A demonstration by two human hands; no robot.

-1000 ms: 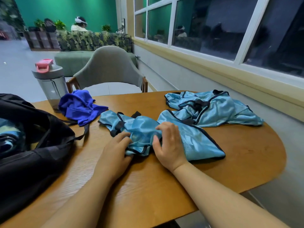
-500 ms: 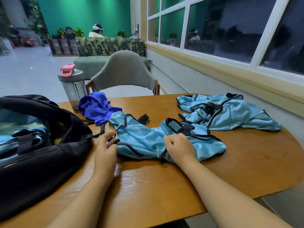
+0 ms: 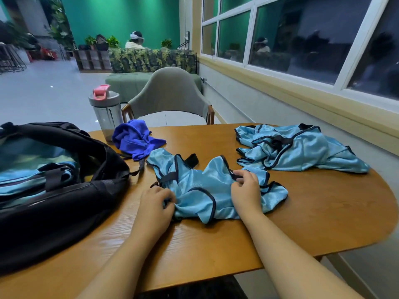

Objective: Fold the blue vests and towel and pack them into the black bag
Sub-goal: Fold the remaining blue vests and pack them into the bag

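1. A second ago the light-blue satin vest with black trim [image 3: 200, 188] lay bunched under both hands; now it is drawn out wider across the round wooden tabletop [image 3: 323, 212], its armhole trim and black strap showing. I judge this as flattening before the first fold, so the fold itself is not yet made.
2. The left hand [image 3: 154, 209] has slid to the vest's left edge, fingers curled and pinching the fabric there.
3. The right hand [image 3: 246, 190] has moved up to the middle, fingertips nipping the black trim near the neckline.
4. A second crumpled light-blue vest [image 3: 302, 147] lies well apart to the right, untouched.
5. The royal-blue towel [image 3: 136, 138] sits heaped beside the grey water bottle with a pink lid [image 3: 105, 113], unfolded.
6. The open black bag [image 3: 54, 190] rests at the left, already holding blue fabric.
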